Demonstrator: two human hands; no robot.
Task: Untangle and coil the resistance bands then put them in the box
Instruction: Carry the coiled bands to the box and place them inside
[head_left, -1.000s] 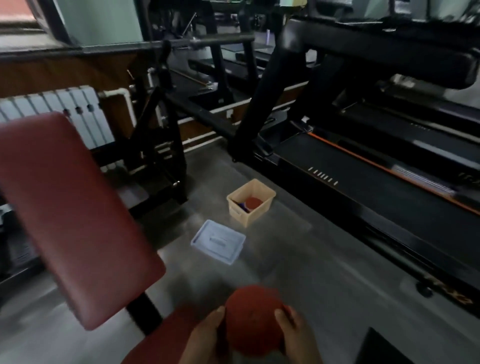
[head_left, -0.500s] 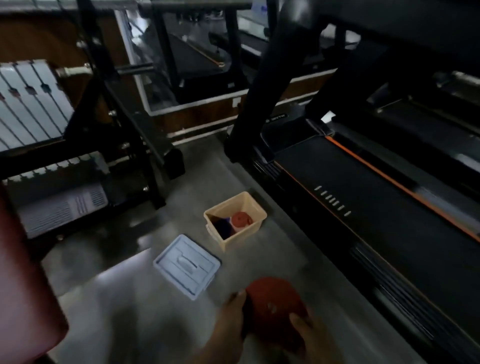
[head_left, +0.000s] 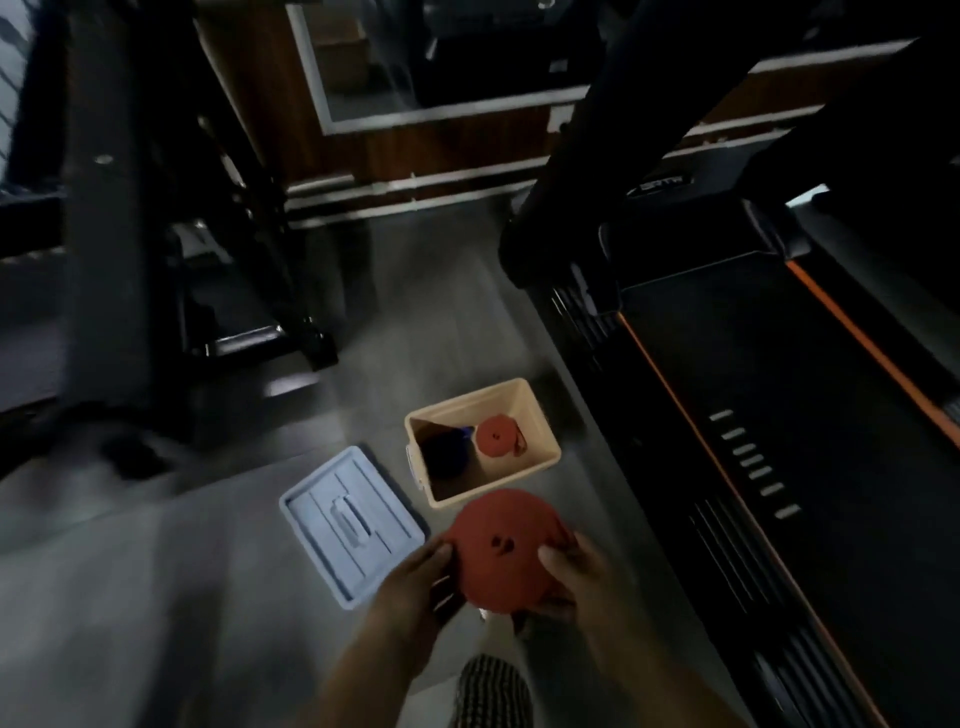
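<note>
The left hand (head_left: 415, 587) and right hand (head_left: 576, 582) grip a tightly coiled red band (head_left: 501, 551) between them, thumbs on its flat face, fingers curled under its rim. It is held above the floor (head_left: 156, 597), just in front of the open beige box (head_left: 540, 421), which holds a smaller red coil (head_left: 496, 436) and a dark blue one (head_left: 449, 452). A pale blue lid (head_left: 348, 525) lies left of the box; a treadmill (head_left: 779, 415) stands to the right.

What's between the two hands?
The red coil: the left hand and the right hand grip its opposite edges. Shown in the head view.
</note>
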